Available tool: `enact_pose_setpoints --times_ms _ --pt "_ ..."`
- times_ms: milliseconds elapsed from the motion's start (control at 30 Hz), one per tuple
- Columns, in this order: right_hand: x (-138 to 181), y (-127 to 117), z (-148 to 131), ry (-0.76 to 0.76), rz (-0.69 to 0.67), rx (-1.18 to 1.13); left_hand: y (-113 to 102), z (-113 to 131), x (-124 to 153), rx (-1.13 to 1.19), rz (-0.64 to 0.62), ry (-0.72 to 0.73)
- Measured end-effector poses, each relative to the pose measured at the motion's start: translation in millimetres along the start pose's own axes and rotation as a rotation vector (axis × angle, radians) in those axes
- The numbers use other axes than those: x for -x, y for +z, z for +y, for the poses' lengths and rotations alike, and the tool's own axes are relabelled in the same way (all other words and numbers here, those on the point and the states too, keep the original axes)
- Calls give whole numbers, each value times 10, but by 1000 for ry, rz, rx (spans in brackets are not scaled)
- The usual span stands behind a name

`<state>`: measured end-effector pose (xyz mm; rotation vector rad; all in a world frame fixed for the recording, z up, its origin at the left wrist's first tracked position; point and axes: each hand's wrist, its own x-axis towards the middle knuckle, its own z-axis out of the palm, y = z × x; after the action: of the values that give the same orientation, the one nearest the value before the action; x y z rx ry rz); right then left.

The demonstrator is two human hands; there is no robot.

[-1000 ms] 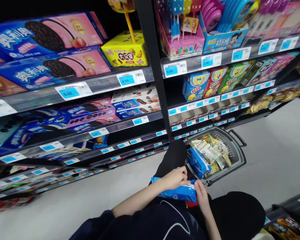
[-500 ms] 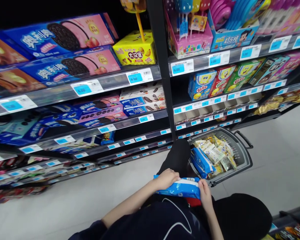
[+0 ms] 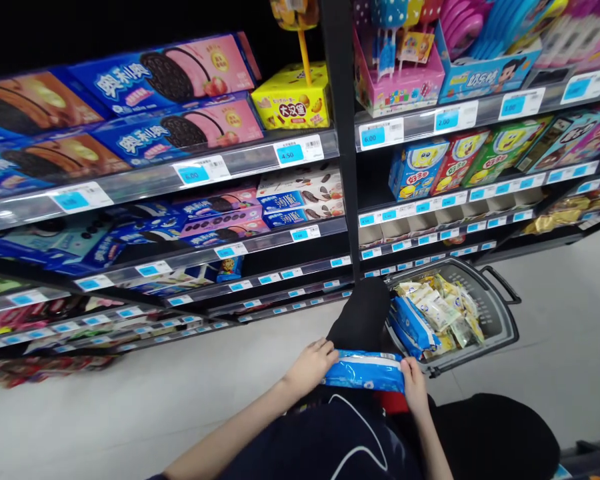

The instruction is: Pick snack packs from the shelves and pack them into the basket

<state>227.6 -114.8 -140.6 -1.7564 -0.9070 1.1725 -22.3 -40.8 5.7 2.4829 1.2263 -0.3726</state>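
A long blue snack packet (image 3: 367,373) with a white stripe lies level across my lap, held at both ends. My left hand (image 3: 314,363) is closed round its left end, the fingertips over the edge. The right end is pinched by my right hand (image 3: 413,379), thumb on top. Just beyond, on the floor by my knee, stands a grey shopping basket (image 3: 500,313). Inside it are another blue packet (image 3: 414,325) and several small yellow and white sachets (image 3: 443,303). Something red, partly hidden, shows under the held packet.
Shelves with price tags rise in front, carrying blue and pink cookie boxes (image 3: 180,73), a yellow box (image 3: 295,100) and small cartoon boxes (image 3: 420,167). A black upright (image 3: 341,100) divides them. The basket's handle (image 3: 505,283) sticks out to the right. Pale floor (image 3: 205,393) lies at left.
My left hand has slid outward to the packet's left end, uncovering more of its top. My right hand keeps its end. The view has shifted, so shelves and basket appear farther right.
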Motion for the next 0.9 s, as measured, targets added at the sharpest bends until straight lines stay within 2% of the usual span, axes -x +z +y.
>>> enact_pose_setpoints --times_ms 100,200,267,367,467,567,633,767,833,900 --pt "23 22 -10 -12 -2 13 -30 -79 -61 267 -11 -42" --pt "50 36 -16 -18 -20 25 -138 -185 -114 427 -115 27" --pt "74 43 -17 -21 -34 30 -208 -204 -87 357 -138 61" --pt "111 51 -23 -21 -50 33 -243 -126 44 112 -109 43" --pt "139 63 -56 -19 -73 38 -190 -18 201 -96 -119 -66" --pt "150 78 -111 -23 -76 51 -132 1 292 -106 -184 -164" --pt "148 82 -140 -27 -58 49 -126 -48 297 -9 -196 -180" --pt "129 74 -133 -18 -46 11 -182 -206 201 386 -85 -167" --pt "118 68 -103 -5 -32 -3 -210 -264 139 527 -91 -159" --pt "110 65 -70 5 -14 -7 -223 -284 99 563 -129 -156"
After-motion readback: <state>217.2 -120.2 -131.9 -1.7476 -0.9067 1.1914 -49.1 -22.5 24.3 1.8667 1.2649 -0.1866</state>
